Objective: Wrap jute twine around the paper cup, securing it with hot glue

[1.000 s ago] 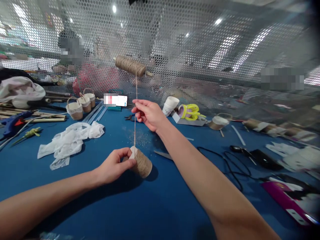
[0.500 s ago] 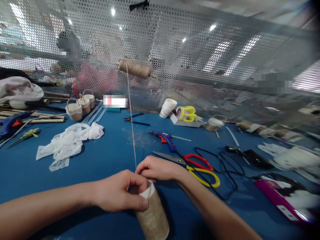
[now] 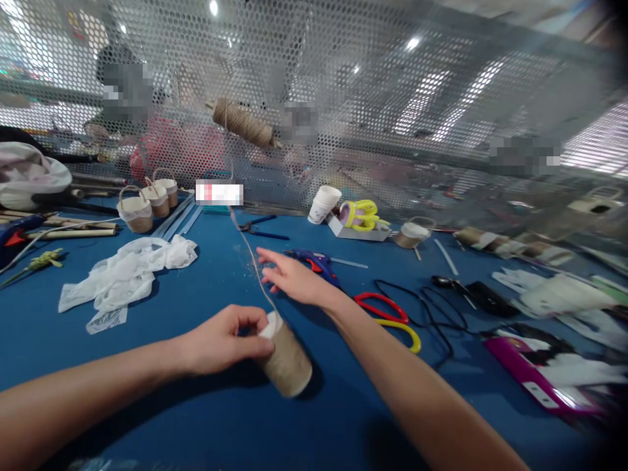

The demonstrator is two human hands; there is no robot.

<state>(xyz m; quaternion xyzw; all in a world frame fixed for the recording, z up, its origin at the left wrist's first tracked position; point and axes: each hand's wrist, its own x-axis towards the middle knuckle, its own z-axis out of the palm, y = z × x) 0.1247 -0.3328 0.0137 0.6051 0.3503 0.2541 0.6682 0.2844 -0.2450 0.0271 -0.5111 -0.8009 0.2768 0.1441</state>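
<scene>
My left hand [image 3: 220, 340] pinches the rim of a paper cup [image 3: 288, 363], thumb outside and fingers at the white mouth. The cup's side is covered in brown material, and it lies tilted with its base toward me. From its rim a strand of twine [image 3: 248, 245] runs slackly up to a twine spool [image 3: 243, 124] hung at the mesh. Just right of that strand, my right hand [image 3: 294, 278] is open with its fingers apart, above the table and in front of a blue glue gun [image 3: 316, 261]. Whether a fingertip touches the twine I cannot tell.
Scissors [image 3: 383, 307] with red and yellow handles lie partly under my right forearm. Crumpled white plastic [image 3: 132, 271] is at left, with small handled baskets [image 3: 136, 214] behind it. Pliers [image 3: 265, 230], a white cup [image 3: 324, 204] and a purple power strip [image 3: 520, 376] are further out.
My right hand has left the cup's rim and moved forward, its fingers spreading. The taut twine has gone slack. The cup, still in my left hand, sits higher in view and more tilted.
</scene>
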